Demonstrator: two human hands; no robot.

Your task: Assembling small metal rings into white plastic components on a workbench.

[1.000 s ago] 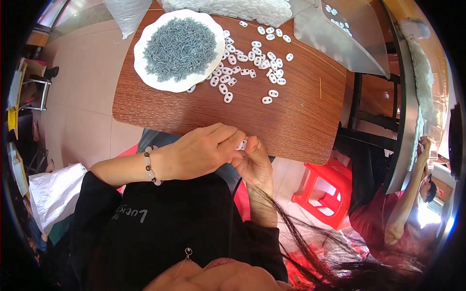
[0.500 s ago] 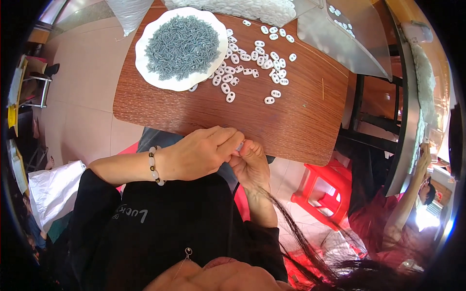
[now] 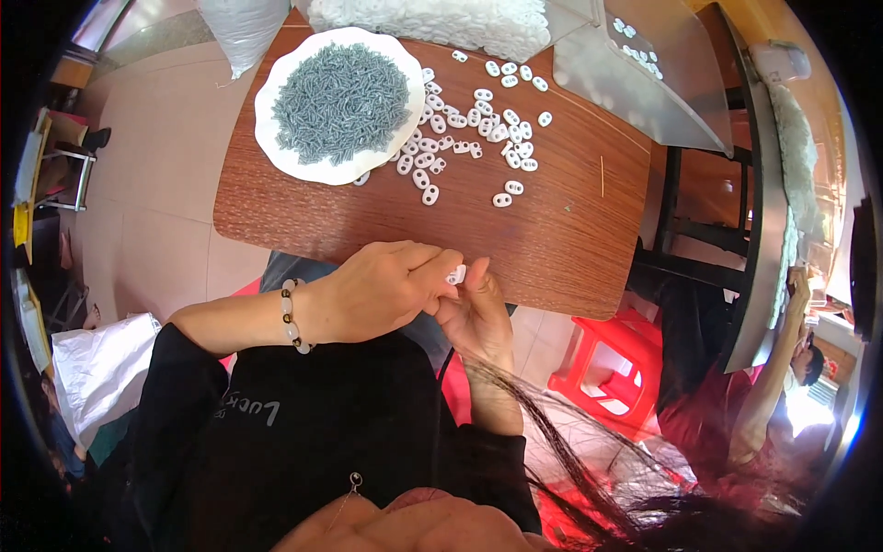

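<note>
Just past the table's near edge, my left hand (image 3: 386,287), with a beaded bracelet on its wrist, is closed in a pinch on a small white two-hole plastic piece (image 3: 455,275), like a cord lock. My right hand (image 3: 476,313) is close against it; its thumb stands up, apart from the piece, and its other fingers are partly hidden. On the wooden table (image 3: 552,248) lie many similar white two-hole pieces (image 3: 424,160). Beside them sits a scalloped white plate (image 3: 268,147) heaped with tiny grey-blue pieces that look like coil springs (image 3: 342,103).
A clear bag of white pieces (image 3: 441,23) and a white sack (image 3: 241,32) are at the far side. A grey panel (image 3: 644,87) borders the table's right. A red plastic stool (image 3: 607,373) stands at the right, with another person's arm (image 3: 768,386) beyond.
My right thumb has lifted away from the left fingers, and the white piece shows more between them. The table view has shifted slightly.
</note>
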